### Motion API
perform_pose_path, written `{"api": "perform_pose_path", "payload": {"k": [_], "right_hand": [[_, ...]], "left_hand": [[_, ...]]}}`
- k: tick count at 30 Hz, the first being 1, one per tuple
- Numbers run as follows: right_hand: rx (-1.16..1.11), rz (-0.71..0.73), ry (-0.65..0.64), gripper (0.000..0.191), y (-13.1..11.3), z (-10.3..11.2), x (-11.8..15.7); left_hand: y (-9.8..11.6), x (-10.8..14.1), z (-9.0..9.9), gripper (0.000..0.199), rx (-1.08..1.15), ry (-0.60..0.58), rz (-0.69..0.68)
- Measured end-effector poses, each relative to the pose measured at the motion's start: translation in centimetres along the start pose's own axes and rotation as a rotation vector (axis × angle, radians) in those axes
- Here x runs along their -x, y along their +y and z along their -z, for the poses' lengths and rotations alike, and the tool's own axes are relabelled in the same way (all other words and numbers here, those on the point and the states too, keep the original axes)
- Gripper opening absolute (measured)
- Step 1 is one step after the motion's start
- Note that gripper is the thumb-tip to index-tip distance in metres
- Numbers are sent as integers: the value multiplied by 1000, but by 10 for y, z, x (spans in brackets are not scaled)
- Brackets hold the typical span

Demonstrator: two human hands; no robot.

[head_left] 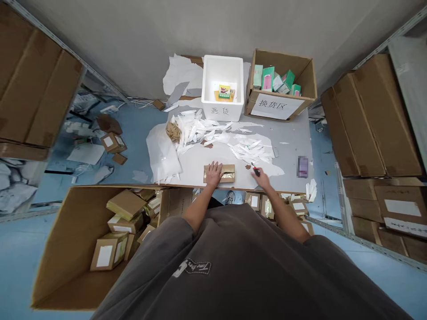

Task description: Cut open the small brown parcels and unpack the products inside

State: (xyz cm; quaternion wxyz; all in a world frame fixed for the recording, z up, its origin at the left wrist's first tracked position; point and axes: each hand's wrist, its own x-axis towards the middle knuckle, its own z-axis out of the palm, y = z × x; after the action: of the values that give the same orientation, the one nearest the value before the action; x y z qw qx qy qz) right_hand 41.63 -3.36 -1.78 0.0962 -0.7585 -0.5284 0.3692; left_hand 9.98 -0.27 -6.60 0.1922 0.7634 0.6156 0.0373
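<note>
My left hand (213, 173) lies across the left half of a small taped cardboard box (228, 174) at the table's front edge. Its fingers reach over the box's far side, gripping it against the tabletop. A dark gap or cut line shows in the tape on the box's right half. To the right, apart from the box, my right hand (263, 179) is closed around a red and black box cutter (256, 171). The cutter's tip points up and left, toward a pile of white paper strips (251, 150).
A white bin (222, 112) and a carton (283, 106) of green and white boxes stand at the table's back. A clear plastic bag (163, 155) lies left, a blurred purple item (303, 167) right. Below left is a large carton (63, 249) of parcels. Shelves flank both sides.
</note>
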Motion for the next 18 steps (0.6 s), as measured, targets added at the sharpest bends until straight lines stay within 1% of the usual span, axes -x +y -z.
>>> {"api": "perform_pose_path", "payload": {"k": [3,4,5,6,8,10,11,13,15,16,17,18], "right_hand": [[-227,-47,-74,53,-31,-77,11],[-269,-81,-65,57,-40,-97,11],[-295,-110,-40,61,-49,-111,9],[-304,-136,-8,65,-57,-121,4],[-296,-160,55,70,-74,-127,-16],[-276,-149,78,71,-94,-124,-43],[-263,-135,76,69,-105,-121,-57],[-224,-88,65,63,-128,-117,-81],[-183,-23,47,58,-144,-112,-95],[-172,2,41,57,-146,-110,-97],[-168,17,37,57,-145,-106,-96],[-169,20,36,59,-140,-103,-92]], "left_hand": [[5,0,1,53,30,43,57],[7,1,3,53,32,56,92],[9,3,5,53,33,71,137],[10,7,7,54,33,87,192],[14,17,10,55,32,117,315],[16,30,11,58,36,107,411],[18,37,12,60,42,80,433],[17,48,14,69,55,15,425],[12,52,21,76,42,-18,350],[8,50,26,77,20,-29,270],[3,47,33,77,-8,-52,155],[-2,41,40,77,-39,-90,11]]}}
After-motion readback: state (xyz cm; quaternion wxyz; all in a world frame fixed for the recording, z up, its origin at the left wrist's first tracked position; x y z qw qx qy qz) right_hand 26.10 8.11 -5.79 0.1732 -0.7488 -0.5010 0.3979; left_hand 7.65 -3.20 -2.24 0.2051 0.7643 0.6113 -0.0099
